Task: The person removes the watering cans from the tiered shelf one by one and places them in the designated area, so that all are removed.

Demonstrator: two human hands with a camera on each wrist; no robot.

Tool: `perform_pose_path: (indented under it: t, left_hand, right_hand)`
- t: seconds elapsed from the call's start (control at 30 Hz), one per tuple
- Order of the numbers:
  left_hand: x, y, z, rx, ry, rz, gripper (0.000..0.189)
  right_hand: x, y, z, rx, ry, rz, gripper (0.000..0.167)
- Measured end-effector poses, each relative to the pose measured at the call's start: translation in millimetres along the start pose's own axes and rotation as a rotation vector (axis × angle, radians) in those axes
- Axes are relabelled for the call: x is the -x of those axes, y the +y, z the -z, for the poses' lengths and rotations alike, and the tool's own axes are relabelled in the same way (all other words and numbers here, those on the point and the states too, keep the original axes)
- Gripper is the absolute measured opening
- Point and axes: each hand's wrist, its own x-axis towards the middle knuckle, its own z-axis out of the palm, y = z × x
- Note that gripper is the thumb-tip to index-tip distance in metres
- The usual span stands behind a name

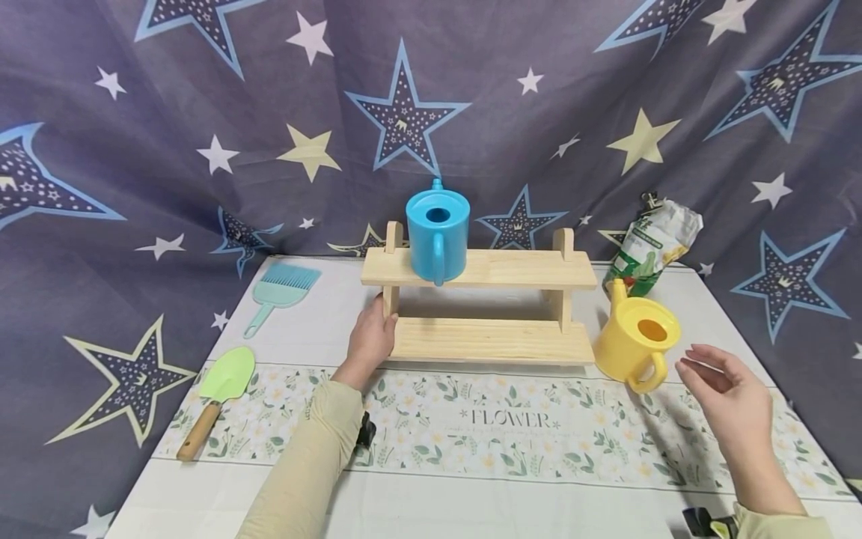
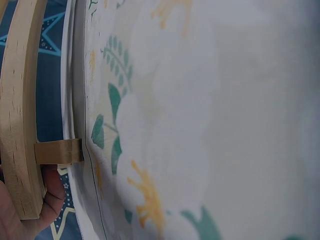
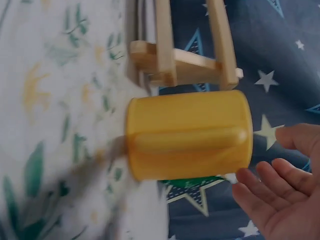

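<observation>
My left hand [image 1: 373, 337] grips the left end of a two-tier wooden shelf [image 1: 491, 340]. In the left wrist view its fingers [image 2: 54, 197] curl under the end of the lower board [image 2: 21, 100]. A blue watering can [image 1: 424, 243] stands on the left part of the upper board, handle facing me. Beyond the shelf's right end is a yellow watering can [image 1: 614, 348], its handle turned toward my right hand [image 1: 737, 408]. That hand holds nothing; its fingers are loosely bent, apart from the yellow can [image 3: 190, 112] in the right wrist view.
On the left of the table lie a teal dustpan-shaped tool with bristles [image 1: 283, 288] and a green trowel [image 1: 229, 373] with a wooden handle. A clipped bag [image 1: 649, 243] stands at the back right. A floral strip [image 1: 512, 449] crosses the white table; a star-patterned cloth [image 1: 471, 75] hangs behind.
</observation>
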Motion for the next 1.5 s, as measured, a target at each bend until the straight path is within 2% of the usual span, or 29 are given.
perform_pose_path:
  t: [0.13, 0.23, 0.5, 0.77, 0.93, 1.07, 1.2, 1.5]
  left_hand:
    - [0.0, 1.0, 1.3, -0.004, -0.003, 0.006, 0.055]
    - [-0.1, 1.4, 1.5, -0.007, -0.006, 0.011, 0.055]
    - [0.2, 0.4, 0.3, -0.005, 0.000, 0.013, 0.055]
    - [0.9, 0.3, 0.6, -0.010, 0.006, 0.005, 0.055]
    - [0.8, 0.8, 0.8, 0.001, 0.007, 0.009, 0.055]
    - [1.4, 1.1, 0.3, 0.003, 0.006, 0.012, 0.055]
    - [1.7, 0.9, -0.6, 0.003, 0.010, 0.010, 0.055]
    - [2.4, 2.1, 0.5, 0.003, 0.008, 0.003, 0.056]
  right_hand:
    - [-0.5, -15.6, -2.5, -0.034, 0.085, -0.008, 0.034]
    - [-0.5, -26.5, -6.8, -0.048, 0.094, 0.012, 0.033]
    - [-0.9, -48.6, -20.9, -0.126, -0.037, 0.157, 0.033]
    - [-6.3, -64.6, -36.0, -0.171, -0.144, 0.241, 0.031]
    - [-8.0, -76.1, -45.0, -0.257, -0.225, 0.268, 0.030]
    - [-10.0, -84.0, -53.0, -0.386, -0.285, 0.282, 0.030]
    - [-11.5, -89.8, -59.7, -0.468, -0.330, 0.291, 0.029]
    - [-13.4, -101.2, -72.6, -0.433, -0.401, 0.268, 0.032]
